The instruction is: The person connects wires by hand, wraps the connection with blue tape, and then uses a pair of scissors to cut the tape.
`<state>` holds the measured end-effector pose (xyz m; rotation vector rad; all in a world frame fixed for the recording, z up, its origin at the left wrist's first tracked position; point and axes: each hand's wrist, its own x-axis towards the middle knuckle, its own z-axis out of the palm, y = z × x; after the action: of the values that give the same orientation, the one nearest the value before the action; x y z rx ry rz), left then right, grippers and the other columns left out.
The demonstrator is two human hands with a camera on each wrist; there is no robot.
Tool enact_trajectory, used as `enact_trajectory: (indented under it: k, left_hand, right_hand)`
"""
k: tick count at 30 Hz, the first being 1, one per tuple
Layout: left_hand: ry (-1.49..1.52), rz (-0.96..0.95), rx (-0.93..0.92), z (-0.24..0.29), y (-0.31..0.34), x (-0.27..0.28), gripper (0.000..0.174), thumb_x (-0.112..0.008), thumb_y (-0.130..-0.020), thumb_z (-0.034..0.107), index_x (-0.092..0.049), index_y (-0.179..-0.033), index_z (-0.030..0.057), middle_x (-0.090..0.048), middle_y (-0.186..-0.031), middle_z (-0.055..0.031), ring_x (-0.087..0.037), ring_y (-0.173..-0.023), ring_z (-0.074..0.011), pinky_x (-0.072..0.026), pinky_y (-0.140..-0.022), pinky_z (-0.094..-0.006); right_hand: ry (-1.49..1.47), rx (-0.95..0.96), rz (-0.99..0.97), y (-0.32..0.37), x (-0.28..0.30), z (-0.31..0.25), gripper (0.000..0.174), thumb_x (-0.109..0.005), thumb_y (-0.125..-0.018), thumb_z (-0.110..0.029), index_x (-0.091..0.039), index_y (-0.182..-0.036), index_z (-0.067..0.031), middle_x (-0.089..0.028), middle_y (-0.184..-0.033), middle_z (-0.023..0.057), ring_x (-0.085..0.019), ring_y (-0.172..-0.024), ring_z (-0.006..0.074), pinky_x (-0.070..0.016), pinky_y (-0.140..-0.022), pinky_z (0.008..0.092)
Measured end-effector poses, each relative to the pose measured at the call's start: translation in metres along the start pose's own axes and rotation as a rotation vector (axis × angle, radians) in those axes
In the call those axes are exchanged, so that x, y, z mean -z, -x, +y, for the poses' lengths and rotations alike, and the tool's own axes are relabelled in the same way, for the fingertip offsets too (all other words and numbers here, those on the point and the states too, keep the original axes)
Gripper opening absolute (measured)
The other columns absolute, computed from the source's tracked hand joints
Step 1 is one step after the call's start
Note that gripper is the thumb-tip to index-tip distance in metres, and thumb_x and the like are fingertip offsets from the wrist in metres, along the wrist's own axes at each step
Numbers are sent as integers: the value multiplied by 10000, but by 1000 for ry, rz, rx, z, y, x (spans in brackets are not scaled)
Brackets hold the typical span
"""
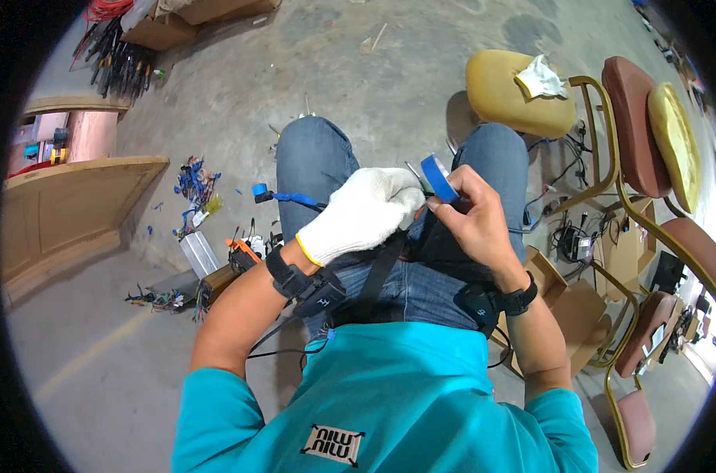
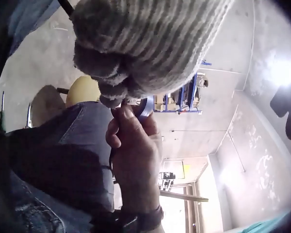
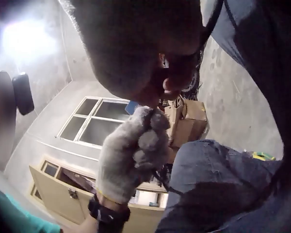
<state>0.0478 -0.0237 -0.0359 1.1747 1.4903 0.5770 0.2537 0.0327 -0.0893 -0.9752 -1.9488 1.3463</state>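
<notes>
My left hand [image 1: 366, 209], in a white knit glove, is curled round a dark cable [image 3: 164, 183]. A length of the cable wrapped in blue [image 1: 295, 198] sticks out on the left of the glove, with a small blue-and-black end piece [image 1: 261, 192]. My bare right hand [image 1: 480, 221] holds a roll of blue tape [image 1: 439, 179], its thumb and forefinger pinching close to the gloved fingertips. Both hands meet over the lap, and in the left wrist view the tape roll [image 2: 146, 108] shows behind the right thumb. The fingers hide the spot between the hands.
Tangled wires [image 1: 195, 185] and a silver metal box [image 1: 200, 254] lie on the floor at left, by a wooden cabinet [image 1: 82, 213]. At right stand a yellow-seated chair [image 1: 503, 87] with a white glove [image 1: 541, 77] on it, more chairs and cardboard boxes [image 1: 574, 315].
</notes>
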Motion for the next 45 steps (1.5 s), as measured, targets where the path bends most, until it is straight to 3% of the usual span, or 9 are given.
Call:
enact_trajectory:
  k: [10,17,21,23,30,34,36,39,45]
  left_hand:
    - [-88,11,-91,-5,3,-2,167,-613,-973,126,-703,-1012,-10,-638,-779,-92,-555,-732,-132,-474,-690,-326]
    - [-81,13,-132,-9,5,-2,179,-625,-960,158,-697,-989,-4,-622,-765,-103,-556,-722,-150,-471,-689,-338]
    - [66,-74,-25,-12,2,0,195,-612,-979,171,-698,-963,-3,-604,-761,-27,-526,-720,-115,-442,-669,-302]
    - [204,-129,86,-13,-1,6,213,-594,-995,182,-704,-949,5,-576,-777,45,-494,-720,-78,-410,-654,-264]
    - [181,-175,71,-9,-5,12,263,-604,-996,247,-713,-943,14,-561,-754,42,-469,-700,-67,-389,-635,-263]
    - [237,-201,40,-15,-7,11,281,-605,-993,271,-718,-948,18,-568,-750,39,-474,-684,-67,-379,-618,-256]
    - [249,-205,25,-16,-9,12,277,-606,-991,270,-719,-955,20,-568,-748,41,-478,-678,-67,-378,-612,-251]
    - [259,-213,42,-19,-13,13,279,-615,-990,283,-724,-981,27,-575,-744,47,-482,-668,-64,-379,-602,-244]
    - [364,-239,136,-9,-11,19,293,-633,-986,323,-721,-970,44,-576,-732,51,-465,-618,-45,-334,-518,-212]
  right_hand:
    - [-209,-478,-253,-10,18,-19,163,-758,-937,-96,-622,-1020,-65,-542,-862,-75,-514,-788,21,-441,-710,208]
    - [-554,-507,-329,-12,24,-2,145,-744,-923,-72,-647,-1022,-32,-594,-836,-61,-505,-719,30,-443,-672,221]
    - [-558,-495,-364,-12,31,-1,164,-740,-916,-49,-646,-1050,-35,-606,-865,-59,-524,-745,29,-455,-691,222]
    - [-485,-434,-331,-11,35,-4,189,-750,-903,-47,-636,-1053,-35,-614,-886,-47,-540,-776,35,-465,-706,230]
    - [-29,-123,-58,-5,29,-7,202,-787,-884,-91,-596,-930,-41,-601,-890,8,-564,-832,81,-471,-720,266]
    - [-50,-319,76,-4,26,-21,221,-810,-842,-76,-595,-880,-37,-608,-901,43,-579,-840,142,-471,-734,299]
    - [148,93,-17,-6,27,-16,224,-823,-805,-58,-620,-894,-25,-637,-946,85,-610,-895,246,-495,-790,346]
    - [170,306,-52,-9,20,-17,238,-828,-768,-36,-654,-931,-19,-659,-1021,114,-612,-977,332,-511,-857,396]
    - [317,393,-59,-4,21,-6,379,-795,-642,30,-668,-995,-25,-670,-1072,105,-627,-1023,346,-528,-882,422]
